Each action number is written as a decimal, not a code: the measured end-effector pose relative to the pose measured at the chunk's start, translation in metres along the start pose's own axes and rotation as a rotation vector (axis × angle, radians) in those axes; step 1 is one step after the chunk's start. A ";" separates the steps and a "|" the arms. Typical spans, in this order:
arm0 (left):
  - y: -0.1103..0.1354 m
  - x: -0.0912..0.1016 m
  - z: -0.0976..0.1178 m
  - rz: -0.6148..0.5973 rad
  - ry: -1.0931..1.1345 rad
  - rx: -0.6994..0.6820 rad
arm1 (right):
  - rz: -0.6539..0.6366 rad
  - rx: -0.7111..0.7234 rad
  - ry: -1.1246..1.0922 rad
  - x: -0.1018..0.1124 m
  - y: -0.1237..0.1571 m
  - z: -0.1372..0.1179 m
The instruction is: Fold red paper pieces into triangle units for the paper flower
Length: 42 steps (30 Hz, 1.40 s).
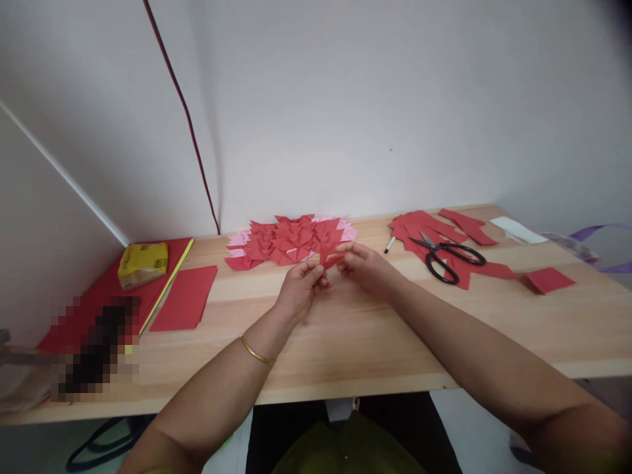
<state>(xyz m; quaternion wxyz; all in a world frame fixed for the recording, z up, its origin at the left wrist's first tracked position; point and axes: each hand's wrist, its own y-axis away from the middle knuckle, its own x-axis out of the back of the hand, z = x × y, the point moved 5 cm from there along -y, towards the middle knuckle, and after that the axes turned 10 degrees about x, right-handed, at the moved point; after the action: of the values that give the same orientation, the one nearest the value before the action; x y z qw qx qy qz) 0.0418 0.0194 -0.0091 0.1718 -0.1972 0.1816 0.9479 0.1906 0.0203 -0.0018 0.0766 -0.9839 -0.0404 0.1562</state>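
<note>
A small folded piece of red paper point(333, 261) is held up above the middle of the wooden table. My left hand point(300, 288) pinches it between thumb and fingers from the left. From the right, the curled fingers of my right hand point(368, 268) grip its other side; part of the paper is hidden behind them. Just beyond both hands lies a wide heap of folded red and pink paper pieces point(289, 240) against the wall. Black-handled scissors point(447, 255) rest on the right, with their blades over loose red paper pieces point(415, 227).
On the left are a stack of red paper sheets point(185, 299), a larger red sheet with a yellow edge point(91, 316) and a yellow packet point(144, 263). A small marker point(390, 245), a bent red paper square point(549, 281) and a white strip point(517, 229) lie on the right.
</note>
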 end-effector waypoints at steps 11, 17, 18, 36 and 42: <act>0.002 -0.004 -0.001 0.003 -0.305 -0.060 | -0.130 0.163 0.416 -0.010 0.007 -0.009; 0.005 -0.004 0.004 0.063 -0.439 -0.087 | -0.168 0.151 0.174 -0.021 0.010 -0.005; 0.005 -0.005 0.004 0.052 -0.449 -0.091 | -0.159 0.145 0.163 -0.022 0.010 -0.005; 0.007 -0.012 0.009 -0.068 -0.592 -0.134 | -0.116 0.120 0.322 -0.017 0.011 -0.012; 0.008 -0.010 0.012 -0.024 -0.760 -0.175 | -0.066 0.107 0.296 -0.015 0.008 -0.012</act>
<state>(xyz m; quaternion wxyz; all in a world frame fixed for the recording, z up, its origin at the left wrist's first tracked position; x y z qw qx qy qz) 0.0440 0.0151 0.0077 0.2205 0.1521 0.0209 0.9632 0.1809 0.0091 0.0120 0.1392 -0.9888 -0.0527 0.0087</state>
